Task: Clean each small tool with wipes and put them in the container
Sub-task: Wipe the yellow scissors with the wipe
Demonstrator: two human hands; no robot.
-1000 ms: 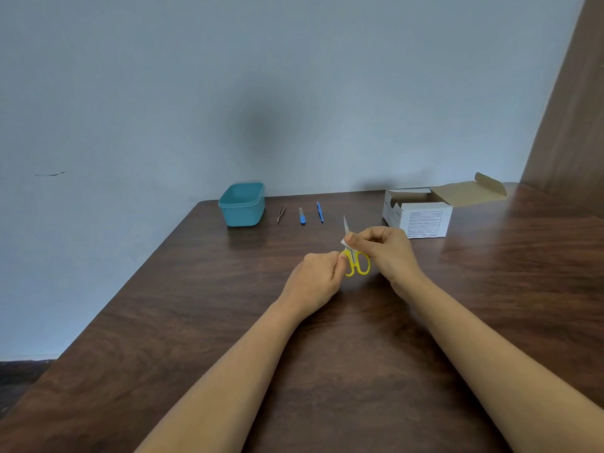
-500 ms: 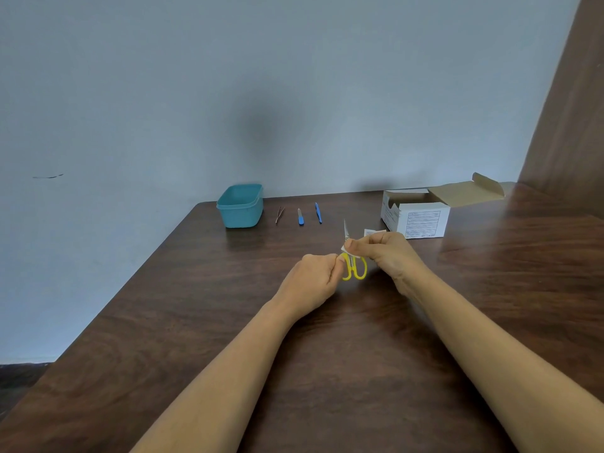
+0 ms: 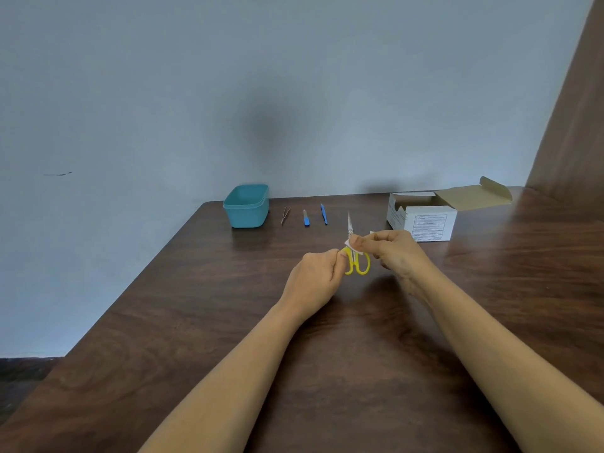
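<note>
The only print showing is sitting on the open white cardboard box [image 3: 425, 212], which is standing at the far right of the wooden table [image 3: 359, 371]. Its front face is carrying a black-framed label [image 3: 428, 227] with several rows of fine dark print. Its left side face is bearing a few more slanted lines, but every line is coming out too small and blurred, so no word, brand or number is reading clearly anywhere on it.

Bare forearms [image 3: 228, 371], slim and smooth, end in the left grip [image 3: 315, 276] and right grip [image 3: 397, 253].
</note>
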